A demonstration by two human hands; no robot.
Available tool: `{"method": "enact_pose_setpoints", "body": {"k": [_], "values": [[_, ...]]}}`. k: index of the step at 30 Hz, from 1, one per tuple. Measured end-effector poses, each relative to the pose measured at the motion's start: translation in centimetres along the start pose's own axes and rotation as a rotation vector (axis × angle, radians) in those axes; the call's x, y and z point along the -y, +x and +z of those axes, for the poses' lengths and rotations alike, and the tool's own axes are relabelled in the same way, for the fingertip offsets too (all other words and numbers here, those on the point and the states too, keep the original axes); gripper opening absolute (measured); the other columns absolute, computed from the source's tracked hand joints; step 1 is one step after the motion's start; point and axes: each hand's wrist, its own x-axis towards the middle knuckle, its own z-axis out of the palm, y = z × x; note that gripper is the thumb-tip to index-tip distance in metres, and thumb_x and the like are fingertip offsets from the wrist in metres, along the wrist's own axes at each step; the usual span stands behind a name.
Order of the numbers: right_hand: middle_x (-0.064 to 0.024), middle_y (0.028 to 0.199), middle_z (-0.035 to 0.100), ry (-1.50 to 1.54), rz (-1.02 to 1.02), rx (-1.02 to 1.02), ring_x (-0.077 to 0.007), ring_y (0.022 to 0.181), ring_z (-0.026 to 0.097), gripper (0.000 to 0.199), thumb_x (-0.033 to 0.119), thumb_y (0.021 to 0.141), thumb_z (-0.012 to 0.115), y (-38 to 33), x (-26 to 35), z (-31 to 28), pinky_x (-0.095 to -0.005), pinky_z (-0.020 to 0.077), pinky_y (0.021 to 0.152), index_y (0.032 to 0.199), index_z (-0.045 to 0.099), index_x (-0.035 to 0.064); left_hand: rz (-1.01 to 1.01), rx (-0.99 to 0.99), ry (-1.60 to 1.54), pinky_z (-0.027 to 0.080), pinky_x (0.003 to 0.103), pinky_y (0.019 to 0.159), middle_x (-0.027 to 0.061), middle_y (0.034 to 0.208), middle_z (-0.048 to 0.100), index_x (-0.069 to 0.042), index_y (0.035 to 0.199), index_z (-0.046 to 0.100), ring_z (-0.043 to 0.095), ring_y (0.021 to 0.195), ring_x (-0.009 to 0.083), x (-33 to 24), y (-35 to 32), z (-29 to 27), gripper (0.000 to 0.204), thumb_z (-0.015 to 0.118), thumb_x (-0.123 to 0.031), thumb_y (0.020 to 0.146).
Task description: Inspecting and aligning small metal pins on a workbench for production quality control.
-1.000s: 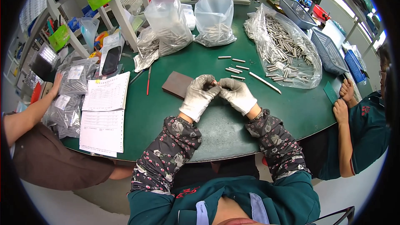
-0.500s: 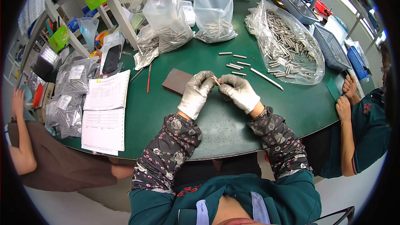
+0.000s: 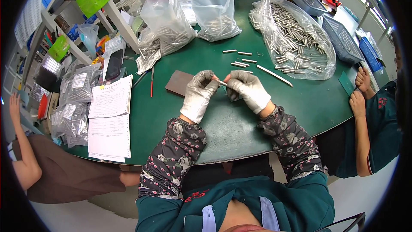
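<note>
The left hand [image 3: 197, 96] and right hand [image 3: 249, 91], both gloved, hold a small metal pin [image 3: 221, 82] above the table [image 3: 234, 135], the fingers of each clamped on one end. From the pin, a brown block [image 3: 177, 82] lies at 9 o'clock, partly hidden by the left hand. Loose pins [image 3: 244, 53] lie at 1 o'clock, a rod [image 3: 277, 76] at 3, and a bag [image 3: 322, 64] of pins at 2.

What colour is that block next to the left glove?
Dull brown: the block shows best in the head view.
</note>
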Motion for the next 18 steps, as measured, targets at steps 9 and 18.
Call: {"method": "enact_pose_setpoints", "body": {"k": [9, 18], "values": [[-0.0069, 0.077, 0.061, 0.207, -0.094, 0.027, -0.0094, 0.058, 0.054, 0.023, 0.024, 0.089, 0.048, 0.3, -0.3, -0.3, -0.0208, 0.0446, 0.054, 0.097, 0.055, 0.0033, 0.001, -0.090, -0.127, 0.042, 0.022, 0.057, 0.0020, 0.071, 0.053, -0.002, 0.091, 0.054, 0.051, 0.060, 0.0102, 1.0, 0.8, -0.9, 0.011, 0.056, -0.011, 0.086], [-0.0017, 0.072, 0.056, -0.037, -0.163, -0.206, -0.0060, 0.059, 0.049, 0.015, 0.016, 0.087, 0.051, 0.1, -0.4, -1.9, -0.0178, 0.0403, 0.054, 0.094, 0.055, 0.0036, 0.030, -0.169, -0.311, 0.042, 0.022, 0.058, 0.0031, 0.080, 0.055, -0.004, 0.096, 0.054, 0.051, 0.063, 0.0113, -0.4, 0.8, -2.6, 0.012, 0.056, -0.010, 0.086]]}}
